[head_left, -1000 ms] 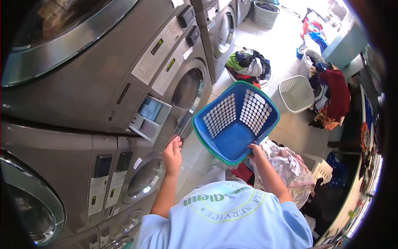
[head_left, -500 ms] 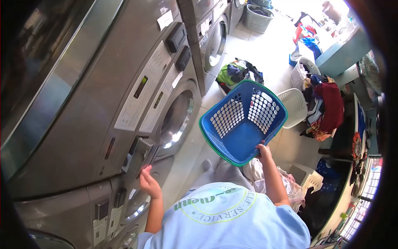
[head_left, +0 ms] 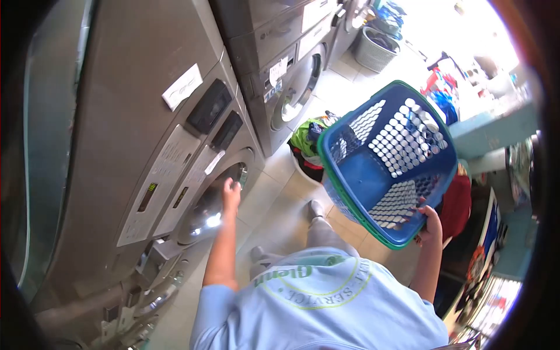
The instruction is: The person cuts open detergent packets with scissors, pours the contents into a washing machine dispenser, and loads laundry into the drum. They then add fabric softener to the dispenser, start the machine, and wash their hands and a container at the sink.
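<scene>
- Head view: the blue plastic laundry basket (head_left: pixel 366 178) is tilted, its open mouth turned up toward the wearer. Rows of round holes pierce its walls, the bottom is plain blue, and a green rim runs along the outside of the blue one.
- It is held in the air above the tiled floor (head_left: pixel 280 201), ahead of the wearer and to the right, well apart from the front-loading machine (head_left: pixel 134 128) on the left.
- The basket partly hides a heap of clothes (head_left: pixel 304 140) in a white tub and a dark red cloth (head_left: pixel 455 204). The machine's left part runs into the dark border; glare washes out the upper right. The digits on its displays are too small to read.
- The right hand (head_left: pixel 430 224) has its grip clamped on the basket's near right rim; some of the fingers are hidden. The forearm rises steeply from the light blue sleeve.
- The left hand (head_left: pixel 231 195) is raised in front of the round machine door (head_left: pixel 204 213), forearm nearly upright, fingers curled. Whether its grip is together or slightly apart, or touches the door, I cannot tell.
</scene>
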Tool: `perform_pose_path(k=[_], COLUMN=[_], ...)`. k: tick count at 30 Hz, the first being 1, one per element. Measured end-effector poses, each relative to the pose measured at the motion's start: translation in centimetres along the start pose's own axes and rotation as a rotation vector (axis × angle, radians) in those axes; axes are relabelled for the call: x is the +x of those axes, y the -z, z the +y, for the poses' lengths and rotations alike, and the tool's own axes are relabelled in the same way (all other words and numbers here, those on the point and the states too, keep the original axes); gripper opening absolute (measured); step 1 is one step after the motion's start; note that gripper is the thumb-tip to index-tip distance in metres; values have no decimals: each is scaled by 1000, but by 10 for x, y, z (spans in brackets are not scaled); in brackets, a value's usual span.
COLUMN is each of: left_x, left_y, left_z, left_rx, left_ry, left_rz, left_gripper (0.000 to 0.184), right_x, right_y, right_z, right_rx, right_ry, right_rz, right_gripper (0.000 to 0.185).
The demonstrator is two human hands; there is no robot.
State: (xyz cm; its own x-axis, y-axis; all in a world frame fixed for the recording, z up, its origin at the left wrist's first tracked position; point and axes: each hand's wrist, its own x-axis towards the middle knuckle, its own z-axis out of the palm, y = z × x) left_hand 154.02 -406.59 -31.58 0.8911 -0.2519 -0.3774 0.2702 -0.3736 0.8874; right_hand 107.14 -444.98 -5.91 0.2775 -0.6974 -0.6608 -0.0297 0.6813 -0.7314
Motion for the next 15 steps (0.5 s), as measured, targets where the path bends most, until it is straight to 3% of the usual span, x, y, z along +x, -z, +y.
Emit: perform_pose_path(k=[1,2,6,8,9,11,14,15], left_x=[15,53,129,135,133,122,105,93], left_y=[-20,-39,-91,-107,-107,-103,-98,-99], left_z=[30,18,9,-3,-7,-12,-3,-4], left_rx=[-348,-580,-930,-895,-903,-477,-634,-389], left_ry=[302,434,643,540,548,433,437,549], left_rz=[91,220,273,338,370,426,380,317], left_gripper=[52,54,48,31,31,12,19,14], right_x=[11,15,13,23,28,40,56,66], right_y=[3,0,-13,4,6,3,-12,-17], right_z=[-20,-40,-112,-133,-145,-160,-167,-167], right_rx=[16,-14,-92,-112,-134,-163,-171,-172], right_ry=[-2,1,31,49,39,18,-8,-8], right_rz=[-8,-13,-39,-6,17,-17,-63,-95], right_gripper=[50,50,54,56,56,56,53,52])
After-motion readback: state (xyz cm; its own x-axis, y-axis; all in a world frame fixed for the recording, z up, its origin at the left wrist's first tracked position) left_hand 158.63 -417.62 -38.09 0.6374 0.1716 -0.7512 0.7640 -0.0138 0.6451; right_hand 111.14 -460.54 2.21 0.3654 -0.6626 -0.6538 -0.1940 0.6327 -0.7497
